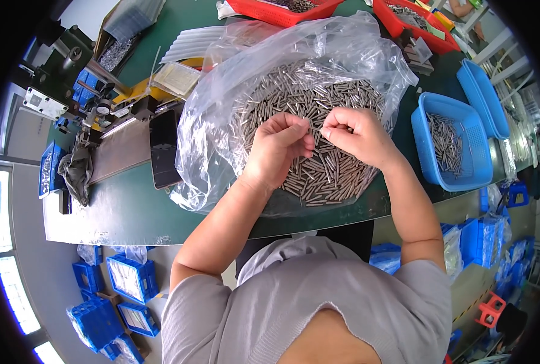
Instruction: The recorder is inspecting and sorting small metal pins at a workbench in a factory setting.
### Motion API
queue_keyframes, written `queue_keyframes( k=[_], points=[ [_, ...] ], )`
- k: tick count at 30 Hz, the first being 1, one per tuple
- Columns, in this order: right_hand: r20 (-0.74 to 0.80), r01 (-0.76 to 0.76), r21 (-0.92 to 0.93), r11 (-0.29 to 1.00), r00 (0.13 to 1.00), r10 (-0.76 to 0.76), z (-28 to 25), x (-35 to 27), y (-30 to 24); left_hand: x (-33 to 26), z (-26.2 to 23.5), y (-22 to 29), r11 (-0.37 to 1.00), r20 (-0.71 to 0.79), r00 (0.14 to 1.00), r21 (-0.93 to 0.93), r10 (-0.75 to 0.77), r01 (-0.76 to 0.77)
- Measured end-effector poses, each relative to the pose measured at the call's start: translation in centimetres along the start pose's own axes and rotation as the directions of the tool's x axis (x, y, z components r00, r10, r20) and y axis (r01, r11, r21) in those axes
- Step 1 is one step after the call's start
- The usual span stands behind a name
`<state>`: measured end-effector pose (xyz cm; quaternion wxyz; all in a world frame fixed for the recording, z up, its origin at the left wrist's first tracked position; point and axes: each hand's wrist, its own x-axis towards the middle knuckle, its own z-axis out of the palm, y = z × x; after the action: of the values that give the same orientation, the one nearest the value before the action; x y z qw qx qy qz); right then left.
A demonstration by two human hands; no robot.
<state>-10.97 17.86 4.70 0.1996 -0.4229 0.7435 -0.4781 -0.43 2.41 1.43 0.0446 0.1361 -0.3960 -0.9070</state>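
A broad heap of small metal pins (pixel 336 167) lies on a clear plastic bag (pixel 212 130) spread over the green table. Above the heap, my left hand (pixel 280 142) and my right hand (pixel 359 134) meet almost fingertip to fingertip. Between them runs one thin metal pin (pixel 314 128), pinched at its left end by my left thumb and forefinger. My right thumb and forefinger close at its other end. The right hand's remaining fingers are curled and partly hidden.
A blue basket (pixel 423 136) with more pins stands at the right, a second blue basket (pixel 471 82) behind it. Red trays (pixel 285 17) of parts sit at the far edge. Left of the bag lie a dark phone-like slab (pixel 164 148) and a bench machine (pixel 94 79).
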Motion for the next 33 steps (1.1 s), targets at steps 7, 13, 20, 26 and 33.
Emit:
queue_keyframes(
  k=[7, 13, 20, 26, 33],
  points=[
    [0.053, 0.016, -0.006, 1.000, 0.998, -0.016, -0.1, 0.0, -0.2, 0.0, 0.0, 0.0, 0.998, -0.010, 1.000, 0.066, 0.018, -0.017],
    [0.041, 0.002, 0.005, 1.000, 0.999, -0.002, -0.2, 0.0, 0.3, 0.0, 0.2, 0.0, 0.985, -0.010, 0.999, 0.167, 0.038, -0.035],
    [0.044, 0.007, 0.021, 1.000, 0.999, -0.008, 0.1, -0.1, -0.1, -0.1, 0.4, 0.2, 0.981, -0.013, 0.998, 0.182, 0.068, -0.064],
    [0.026, -0.011, 0.020, 1.000, 1.000, 0.011, 0.1, -0.2, -0.7, -0.1, 0.2, 0.1, 0.988, 0.005, 0.999, 0.147, 0.040, -0.041],
    [0.018, 0.083, -0.006, 0.997, 0.996, -0.083, 0.8, 0.0, 0.6, -0.2, 0.1, 0.1, 0.998, 0.086, 0.996, 0.057, -0.019, 0.014]
  ],
)
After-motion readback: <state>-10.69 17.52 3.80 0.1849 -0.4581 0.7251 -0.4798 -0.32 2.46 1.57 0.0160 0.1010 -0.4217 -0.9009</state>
